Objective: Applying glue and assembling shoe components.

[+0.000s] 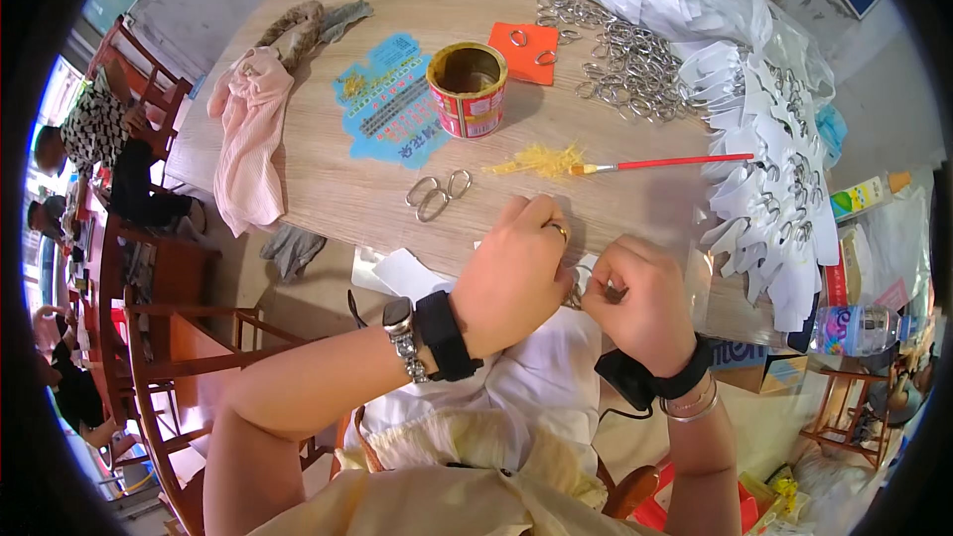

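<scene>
At the table's near edge my left hand (516,268) and my right hand (640,298) are close together, both with curled fingers. Between them shows part of a small metal ring (574,296) beside a bit of white material; my fingers hide most of both. Which fingers press on the ring is partly covered. Just beyond my left hand lie three loose metal rings (433,201). A red-handled brush (685,161) rests with its bristles by a yellow smear of glue-like stuff (541,161). White cut pieces (407,273) stick out past the table edge by my left wrist.
A red tin (467,109) stands beyond my hands, partly on a blue sheet (382,119). Metal rings (635,69) are heaped far right, near white pieces fitted with rings (764,179). Pink cloth (250,139) hangs over the left edge. Other people (109,139) sit far left.
</scene>
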{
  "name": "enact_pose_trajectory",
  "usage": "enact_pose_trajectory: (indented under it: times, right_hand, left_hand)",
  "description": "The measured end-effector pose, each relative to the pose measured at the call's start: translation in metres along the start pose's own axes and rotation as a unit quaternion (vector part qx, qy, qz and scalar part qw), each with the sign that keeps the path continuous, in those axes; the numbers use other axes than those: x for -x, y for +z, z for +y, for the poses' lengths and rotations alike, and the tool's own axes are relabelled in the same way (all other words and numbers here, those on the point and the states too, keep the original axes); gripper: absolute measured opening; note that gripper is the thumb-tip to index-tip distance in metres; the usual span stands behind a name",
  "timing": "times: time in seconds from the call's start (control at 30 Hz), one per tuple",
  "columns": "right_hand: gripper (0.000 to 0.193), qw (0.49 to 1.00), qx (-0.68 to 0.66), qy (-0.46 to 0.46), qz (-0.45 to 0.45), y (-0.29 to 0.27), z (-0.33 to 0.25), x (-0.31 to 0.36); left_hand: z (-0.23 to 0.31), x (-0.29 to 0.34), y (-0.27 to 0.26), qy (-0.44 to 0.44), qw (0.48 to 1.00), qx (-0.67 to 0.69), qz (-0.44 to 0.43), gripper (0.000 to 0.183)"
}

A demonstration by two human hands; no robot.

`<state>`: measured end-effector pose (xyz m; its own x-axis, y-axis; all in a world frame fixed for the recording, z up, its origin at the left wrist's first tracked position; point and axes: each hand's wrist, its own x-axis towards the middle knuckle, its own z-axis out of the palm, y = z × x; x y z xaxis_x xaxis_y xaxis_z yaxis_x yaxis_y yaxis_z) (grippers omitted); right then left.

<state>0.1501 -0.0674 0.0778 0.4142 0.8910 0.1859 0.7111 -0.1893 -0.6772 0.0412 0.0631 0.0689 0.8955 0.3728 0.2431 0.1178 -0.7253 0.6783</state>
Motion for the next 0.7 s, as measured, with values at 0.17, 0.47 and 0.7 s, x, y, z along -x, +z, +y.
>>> enact_pose_trajectory:
  times: [0.17, 0.47, 0.7]
  right_hand:
    - [0.014, 1.0, -0.012, 0.018, 0.008, 0.0, 0.002, 0.005]
    - [0.013, 0.998, 0.017, -0.026, 0.051, 0.007, 0.006, 0.006]
    - [0.015, 0.998, -0.057, -0.009, -0.001, -0.006, 0.008, 0.008]
  left_hand:
    - [-0.003, -0.001, -0.015, -0.035, 0.996, 0.071, -0.037, 0.015]
    - [-0.001, 0.005, -0.015, 0.017, 0.994, 0.089, -0.057, 0.023]
    - [0.0, 0.005, -0.012, 0.054, 0.996, 0.034, -0.066, 0.017]
